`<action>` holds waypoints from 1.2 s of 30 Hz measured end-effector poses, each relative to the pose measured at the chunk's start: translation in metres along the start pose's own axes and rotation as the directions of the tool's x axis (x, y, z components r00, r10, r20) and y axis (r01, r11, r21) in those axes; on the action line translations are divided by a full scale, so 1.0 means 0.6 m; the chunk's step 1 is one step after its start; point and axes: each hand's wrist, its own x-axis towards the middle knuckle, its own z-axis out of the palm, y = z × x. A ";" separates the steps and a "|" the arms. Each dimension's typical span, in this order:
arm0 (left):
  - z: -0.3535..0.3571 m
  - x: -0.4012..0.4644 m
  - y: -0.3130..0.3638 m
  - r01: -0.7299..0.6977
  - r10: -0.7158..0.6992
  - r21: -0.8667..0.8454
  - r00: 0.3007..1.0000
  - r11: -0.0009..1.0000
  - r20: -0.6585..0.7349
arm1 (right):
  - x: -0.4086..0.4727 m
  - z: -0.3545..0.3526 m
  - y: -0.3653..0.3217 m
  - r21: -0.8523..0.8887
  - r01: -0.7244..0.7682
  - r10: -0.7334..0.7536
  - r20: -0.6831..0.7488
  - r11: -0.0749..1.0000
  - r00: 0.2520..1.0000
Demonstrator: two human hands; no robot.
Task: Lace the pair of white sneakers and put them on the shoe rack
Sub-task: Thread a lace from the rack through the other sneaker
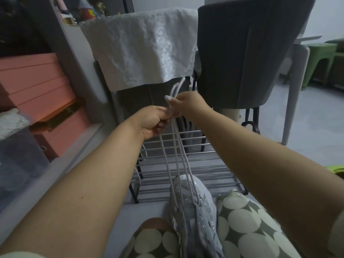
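Observation:
A white sneaker [197,207] rests between my knees, toe pointing away from me. Its white lace [176,151] runs up from the eyelets in several taut strands to my hands. My left hand [153,121] is closed around the strands from the left. My right hand [188,105] pinches them just above, and the lace ends stick out past its fingers. Beyond the toe stands the metal wire shoe rack [188,175], low on the floor. A second sneaker is not visible.
Pink boxes [37,94] and a clear bin sit in a grey shelf unit on the left. A white patterned cloth [141,51] drapes over something behind the rack. A grey chair [247,53] stands at the right, green stools further back.

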 end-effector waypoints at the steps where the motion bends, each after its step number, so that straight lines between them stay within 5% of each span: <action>1: 0.001 0.000 0.000 0.000 0.000 0.007 1.000 1.000 -0.016 | -0.016 0.004 0.010 -0.023 -0.008 0.008 0.015 1.000 1.000; 6: 0.009 -0.001 0.006 0.017 -0.017 -0.001 0.994 1.000 -0.104 | -0.112 0.040 0.063 0.072 -0.110 0.103 0.099 0.991 0.990; 12: 0.012 0.002 0.011 0.028 -0.019 0.067 0.990 0.997 -0.137 | -0.152 0.055 0.102 -0.051 -0.069 0.068 -0.033 0.996 0.997; 15: 0.015 0.001 0.021 0.024 -0.012 0.119 0.995 0.993 -0.103 | -0.167 0.060 0.106 -0.135 -0.036 0.052 0.112 0.990 0.992; 24: 0.015 -0.001 0.024 0.024 -0.012 0.156 0.997 0.987 -0.080 | -0.176 0.043 0.107 0.055 -0.096 0.070 0.361 0.994 0.930; 29: 0.022 -0.009 0.017 0.049 -0.052 -0.034 0.995 0.998 -0.084 | -0.166 0.048 0.098 0.171 -0.100 0.056 0.248 0.980 0.967; 36: 0.029 -0.035 -0.037 0.264 -0.244 -0.136 0.958 0.955 0.150 | -0.111 0.021 0.050 0.220 -0.050 0.024 0.117 0.974 0.993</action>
